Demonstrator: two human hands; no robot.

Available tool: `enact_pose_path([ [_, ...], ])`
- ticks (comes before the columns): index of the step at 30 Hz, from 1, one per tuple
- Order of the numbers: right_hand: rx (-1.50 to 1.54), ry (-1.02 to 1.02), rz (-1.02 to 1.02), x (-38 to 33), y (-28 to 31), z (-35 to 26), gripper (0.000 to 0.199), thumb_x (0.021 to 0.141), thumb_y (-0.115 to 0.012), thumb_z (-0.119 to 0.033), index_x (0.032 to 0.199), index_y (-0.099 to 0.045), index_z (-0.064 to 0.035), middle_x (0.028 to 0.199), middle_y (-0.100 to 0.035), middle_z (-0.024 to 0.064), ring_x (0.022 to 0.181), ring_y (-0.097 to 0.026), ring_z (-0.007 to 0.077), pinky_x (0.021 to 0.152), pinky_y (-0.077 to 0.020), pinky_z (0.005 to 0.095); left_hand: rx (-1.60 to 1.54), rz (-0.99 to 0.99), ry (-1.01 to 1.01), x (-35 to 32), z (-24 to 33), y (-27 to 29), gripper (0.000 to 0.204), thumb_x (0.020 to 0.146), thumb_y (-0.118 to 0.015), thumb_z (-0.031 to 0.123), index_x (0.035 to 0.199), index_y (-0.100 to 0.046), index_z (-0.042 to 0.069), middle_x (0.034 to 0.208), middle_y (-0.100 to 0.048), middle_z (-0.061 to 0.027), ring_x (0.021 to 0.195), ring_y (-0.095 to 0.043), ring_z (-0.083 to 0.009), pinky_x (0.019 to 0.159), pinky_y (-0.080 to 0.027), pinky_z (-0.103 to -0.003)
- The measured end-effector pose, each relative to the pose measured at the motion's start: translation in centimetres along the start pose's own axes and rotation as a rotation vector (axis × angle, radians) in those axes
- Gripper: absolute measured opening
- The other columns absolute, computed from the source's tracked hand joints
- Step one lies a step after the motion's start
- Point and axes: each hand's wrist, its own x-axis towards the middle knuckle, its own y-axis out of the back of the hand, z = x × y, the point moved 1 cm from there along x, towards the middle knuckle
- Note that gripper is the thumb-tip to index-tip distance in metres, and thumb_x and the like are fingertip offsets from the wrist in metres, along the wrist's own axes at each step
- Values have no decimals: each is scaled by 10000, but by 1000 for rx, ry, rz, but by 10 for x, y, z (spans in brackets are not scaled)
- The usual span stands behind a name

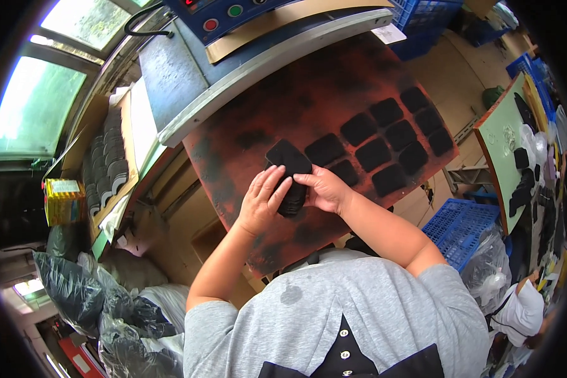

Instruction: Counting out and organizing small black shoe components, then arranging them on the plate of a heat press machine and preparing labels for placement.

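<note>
Between my two hands is a stack of black pads (pixel 288 159) with rounded corners, held over the near left part of a red, dark-stained board (pixel 223 157). My left hand (pixel 263 200) grips the stack from the left, its fingers lying over the top pad. From the right, my right hand (pixel 326 191) clasps the same stack with the thumb on top; its other fingers are partly hidden beneath. Several more black pads (pixel 372 154) lie flat in rows on the board, to the right of my hands.
A blue machine with a control panel (pixel 223 19) and a pale metal edge (pixel 277 60) borders the board's far side. At left stands a carton (pixel 130 142) of dark curved pieces. Blue crates (pixel 463 227) and a green-topped table (pixel 501 135) are at right; a person (pixel 518 309) is beyond.
</note>
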Motion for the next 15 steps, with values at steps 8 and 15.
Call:
enact_pose_path([
  [8, -1162, 845, -89, -14, -31, 28, 451, 770, -616, 112, 1182, -598, -70, 1184, -564, 138, 1092, -581, 253, 980, -464, 336, -987, 643, 778, -83, 4, -3, 648, 842, -501, 8, 1464, -322, -12, 1500, -379, -157, 1411, -335, -268, 1169, -232, -414],
  [15, -1386, 938, 57, -11, -12, 67, 750, 680, -719, 18, 1364, -436, -103, 1359, -385, 197, 1219, -476, 372, 1037, -426, 423, -984, 434, 696, -72, 18, -35, 448, 924, -505, 138, 1338, -503, -31, 1378, -521, -148, 1277, -481, -247, 1097, -330, -350],
])
